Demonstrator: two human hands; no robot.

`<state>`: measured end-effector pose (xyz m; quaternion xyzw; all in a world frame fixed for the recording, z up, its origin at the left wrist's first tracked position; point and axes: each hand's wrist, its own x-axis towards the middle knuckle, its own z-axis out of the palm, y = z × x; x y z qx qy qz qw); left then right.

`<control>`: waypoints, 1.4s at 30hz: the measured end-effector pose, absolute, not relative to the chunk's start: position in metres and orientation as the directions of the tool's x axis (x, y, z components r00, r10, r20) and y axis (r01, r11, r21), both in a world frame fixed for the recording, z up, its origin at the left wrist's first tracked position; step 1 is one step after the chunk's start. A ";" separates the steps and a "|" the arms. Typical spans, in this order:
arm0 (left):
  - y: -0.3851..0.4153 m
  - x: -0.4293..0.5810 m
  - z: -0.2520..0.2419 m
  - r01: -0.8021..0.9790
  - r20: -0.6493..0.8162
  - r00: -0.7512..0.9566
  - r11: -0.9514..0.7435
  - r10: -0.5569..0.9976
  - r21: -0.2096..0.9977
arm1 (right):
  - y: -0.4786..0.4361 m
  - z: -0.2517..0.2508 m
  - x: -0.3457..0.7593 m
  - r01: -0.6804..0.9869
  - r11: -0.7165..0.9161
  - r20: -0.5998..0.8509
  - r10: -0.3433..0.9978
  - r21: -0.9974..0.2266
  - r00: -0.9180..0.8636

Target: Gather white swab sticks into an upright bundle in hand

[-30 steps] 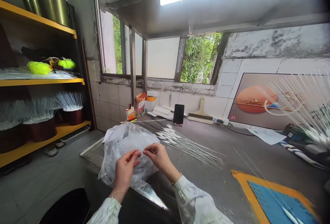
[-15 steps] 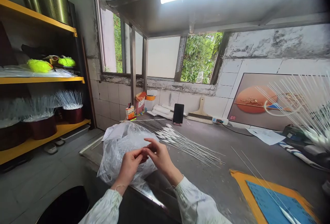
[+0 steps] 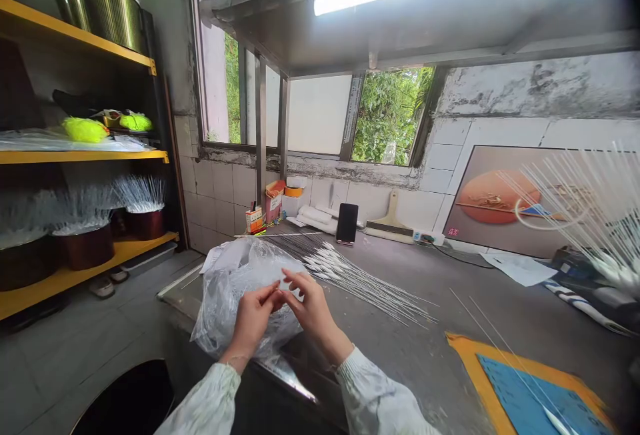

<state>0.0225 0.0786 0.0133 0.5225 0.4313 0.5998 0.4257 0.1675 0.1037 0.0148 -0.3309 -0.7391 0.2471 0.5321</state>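
Observation:
My left hand (image 3: 253, 318) and my right hand (image 3: 313, 305) hover close together above a crumpled clear plastic bag (image 3: 225, 318), their fingertips pinched near each other. Whatever lies between the fingertips is too thin or hidden to tell. The bag lies at the near edge of a grey metal worktable (image 3: 400, 348). To the right of my right hand, a fanned bundle of thin rods with white feathery tips (image 3: 360, 281) lies flat on the table. Its far end passes behind the bag.
A blue mat with an orange border (image 3: 520, 395) lies at the near right, under loose thin rods. A white-tipped rod bunch (image 3: 595, 221) blurs the right side. An upright phone (image 3: 347, 223), a scraper (image 3: 391, 218) and yellow shelves with pots (image 3: 85, 248) stand beyond.
My hands have come closer together over the bag, with the fingertips now meeting instead of slightly apart. The view has shifted slightly. The bag and rods have not visibly moved.

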 end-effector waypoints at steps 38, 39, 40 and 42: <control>0.035 0.187 0.010 -0.767 -0.233 -0.006 0.145 0.972 0.625 | 0.034 -0.009 0.315 0.090 0.311 0.296 0.944 -0.946 -0.148; 0.035 0.189 0.008 -0.762 -0.231 -0.012 0.141 0.973 0.632 | 0.033 -0.010 0.319 0.117 0.308 0.291 0.946 -0.944 -0.144; 0.034 0.190 0.007 -0.755 -0.228 -0.022 0.133 0.973 0.642 | 0.031 -0.011 0.323 0.148 0.305 0.287 0.948 -0.941 -0.135; 0.034 0.190 0.005 -0.735 -0.210 -0.047 0.108 0.977 0.669 | 0.028 -0.012 0.328 0.213 0.302 0.285 0.952 -0.929 -0.107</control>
